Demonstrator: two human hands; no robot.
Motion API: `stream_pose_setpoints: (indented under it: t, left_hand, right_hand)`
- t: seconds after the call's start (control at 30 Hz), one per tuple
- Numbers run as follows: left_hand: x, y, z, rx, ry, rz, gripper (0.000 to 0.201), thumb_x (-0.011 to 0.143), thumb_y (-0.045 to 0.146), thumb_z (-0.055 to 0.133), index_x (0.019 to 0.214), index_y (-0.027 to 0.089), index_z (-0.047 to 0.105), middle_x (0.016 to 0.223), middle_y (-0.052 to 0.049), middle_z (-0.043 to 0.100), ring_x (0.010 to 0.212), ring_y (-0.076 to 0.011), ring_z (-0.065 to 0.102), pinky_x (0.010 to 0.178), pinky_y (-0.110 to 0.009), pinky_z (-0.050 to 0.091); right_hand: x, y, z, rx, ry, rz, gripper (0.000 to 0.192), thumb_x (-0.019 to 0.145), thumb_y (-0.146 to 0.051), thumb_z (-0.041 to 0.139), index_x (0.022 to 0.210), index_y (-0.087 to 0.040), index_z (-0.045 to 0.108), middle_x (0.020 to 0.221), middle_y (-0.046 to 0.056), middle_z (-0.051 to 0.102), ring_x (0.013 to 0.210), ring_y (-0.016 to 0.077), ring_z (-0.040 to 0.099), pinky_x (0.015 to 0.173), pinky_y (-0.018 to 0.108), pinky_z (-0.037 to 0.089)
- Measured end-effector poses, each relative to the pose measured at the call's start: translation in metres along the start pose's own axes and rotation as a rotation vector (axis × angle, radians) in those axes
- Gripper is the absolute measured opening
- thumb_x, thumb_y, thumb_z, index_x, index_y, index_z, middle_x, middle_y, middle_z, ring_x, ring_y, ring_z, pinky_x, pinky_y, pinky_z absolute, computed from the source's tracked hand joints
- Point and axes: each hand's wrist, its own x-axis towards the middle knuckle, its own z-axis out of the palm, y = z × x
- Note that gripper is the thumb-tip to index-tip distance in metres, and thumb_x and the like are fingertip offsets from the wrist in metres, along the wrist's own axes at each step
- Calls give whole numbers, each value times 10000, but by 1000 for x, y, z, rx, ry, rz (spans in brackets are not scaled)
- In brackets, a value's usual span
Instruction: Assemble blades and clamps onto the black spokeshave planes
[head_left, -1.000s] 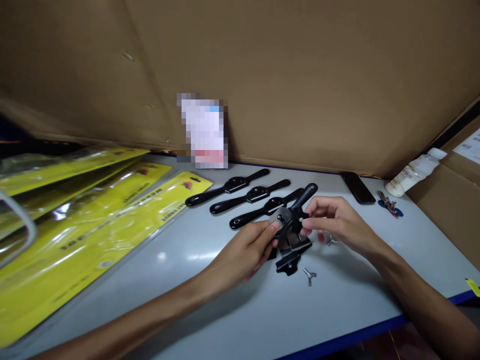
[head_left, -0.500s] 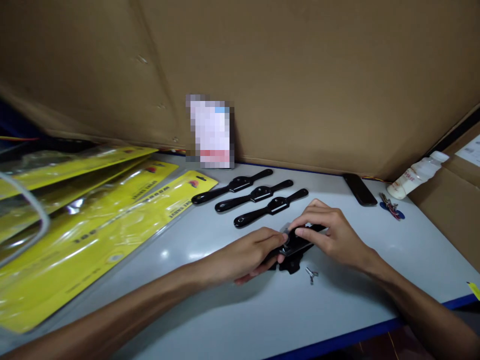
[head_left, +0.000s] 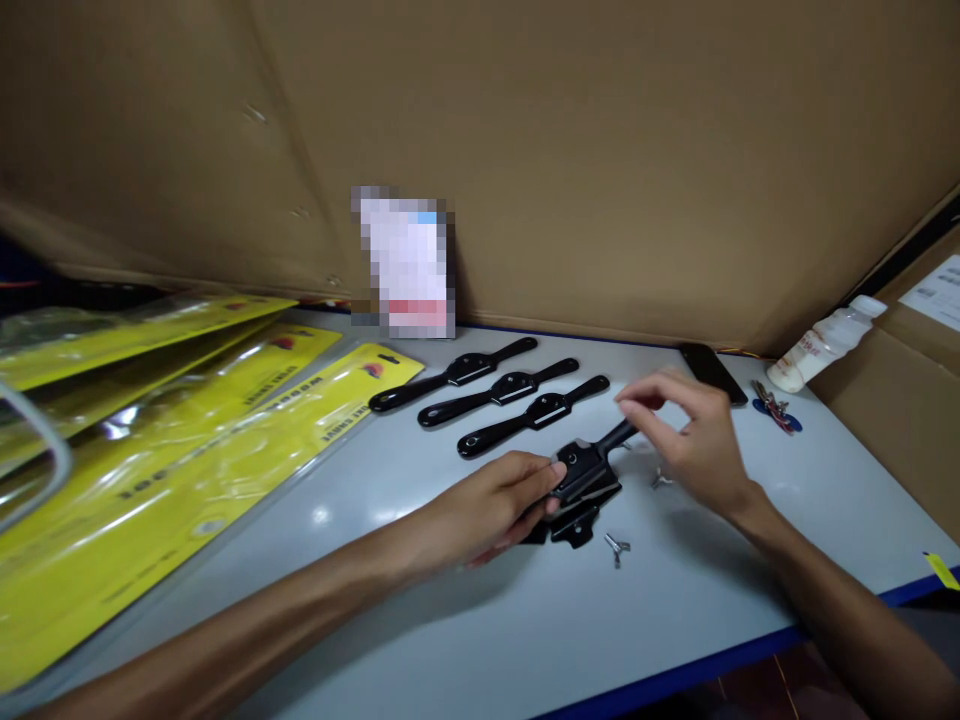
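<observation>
My left hand (head_left: 491, 505) holds a black spokeshave (head_left: 589, 465) low over the white table (head_left: 450, 620), fingers on its left handle and middle plate. My right hand (head_left: 686, 435) hovers just above the tool's right handle, fingers apart and slightly blurred, holding nothing I can see. A loose black plate (head_left: 574, 525) lies under the tool. One metal wing nut (head_left: 616, 546) rests in front of it, and another (head_left: 660, 481) sits beside my right hand. Three finished black spokeshaves (head_left: 495, 395) lie in a row behind.
Yellow packaging cards in clear sleeves (head_left: 172, 440) fan across the left side. A cardboard wall (head_left: 525, 150) stands behind the table. At the back right are a black phone (head_left: 709, 368), keys (head_left: 776, 412) and a white bottle (head_left: 821, 343) lying by a cardboard box (head_left: 900, 400).
The spokeshave went from tilted upright in both hands to lying low over the table. My right hand has since let go and lifted up and to the right.
</observation>
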Motion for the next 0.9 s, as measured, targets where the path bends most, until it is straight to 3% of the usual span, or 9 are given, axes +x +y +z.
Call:
stream_pose_setpoints:
  t: [0.07,0.13,0.23,0.3,0.37,0.47,0.7,0.8,0.9]
  left_hand:
    - [1,-1,0,-35,61,3,434,909,620,437,711,233,455,406,114,331,322,-68,196,291,-174,163]
    - [1,-2,0,-70,121,9,413,931,583,413,715,233,449,409,114,320,328,-68,198,292,-166,169]
    - [2,-4,0,-76,158,14,412,934,578,400,715,232,442,409,111,326,325,-65,210,288,-157,179]
    - [3,-5,0,-44,149,6,427,922,605,400,713,234,434,399,113,325,314,-63,212,282,-156,179]
    - [4,-5,1,-11,128,2,436,907,628,405,715,237,423,391,118,322,304,-60,209,278,-155,183]
    - [4,-4,2,12,107,0,434,893,636,411,721,238,412,395,122,326,297,-55,204,276,-153,187]
    - [2,-2,3,31,111,9,468,871,679,393,723,236,422,397,118,329,301,-57,223,277,-155,196]
    - [2,-3,2,31,104,3,491,860,706,398,723,234,422,403,119,331,306,-55,225,281,-156,200]
    - [2,-3,2,35,96,-9,501,859,718,392,727,236,418,408,120,333,311,-55,225,284,-155,206]
  right_hand:
    - [5,8,-12,-126,-31,59,138,902,-215,583,788,-205,661,730,13,651,672,165,551,651,307,390]
    - [9,19,-20,-276,-184,116,132,875,-168,582,781,-196,670,686,5,637,624,151,527,615,298,352]
    - [9,34,-22,-370,-504,78,148,852,-114,595,882,-205,708,820,24,672,723,159,571,665,287,367]
    - [8,39,-19,-358,-634,14,180,872,-130,613,993,-219,712,955,49,669,839,180,596,728,291,397]
    - [6,42,-14,-363,-664,-8,177,895,-154,615,1039,-212,700,1030,73,649,911,199,599,775,304,418]
    - [5,44,-9,-381,-656,-17,112,897,-141,602,948,-182,692,1018,85,644,930,209,602,806,316,435]
    - [4,43,-11,-424,-645,-1,104,811,-91,568,811,-172,634,855,58,646,767,175,569,692,300,405]
    - [6,34,-19,-298,-683,80,121,762,-70,570,754,-182,612,676,-13,593,618,124,497,586,263,354]
    - [8,20,-28,-3,-714,133,91,779,-105,611,774,-189,648,654,-35,601,595,109,504,560,242,371]
